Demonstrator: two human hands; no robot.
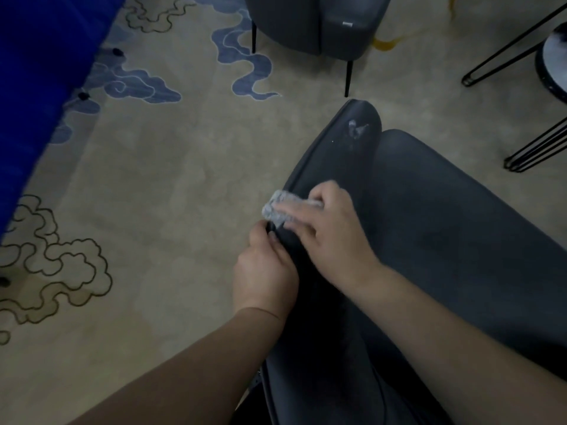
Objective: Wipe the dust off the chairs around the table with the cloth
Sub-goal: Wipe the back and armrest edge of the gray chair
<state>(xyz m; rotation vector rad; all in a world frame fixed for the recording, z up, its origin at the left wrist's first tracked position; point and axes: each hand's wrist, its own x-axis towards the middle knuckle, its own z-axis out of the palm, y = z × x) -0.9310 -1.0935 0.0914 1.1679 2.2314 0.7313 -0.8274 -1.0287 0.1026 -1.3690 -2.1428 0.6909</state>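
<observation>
Cloth [280, 207], a small grey wad at frame centre, looks soft and light, best pinned flat under straight fingers as the right hand [329, 237] presses it on the dark chair [429, 228] edge, which the left hand [265, 271] grips.

Floor covering: beige carpet [184, 167] with blue and dark-outlined cloud motifs. Standing on it: dark grey upholstered chair [445, 240], near foreground; second grey upholstered chair with thin black legs [316, 26], further back; black hairpin metal legs [534, 148] at right; blue draped fabric [33, 87] along left edge.
</observation>
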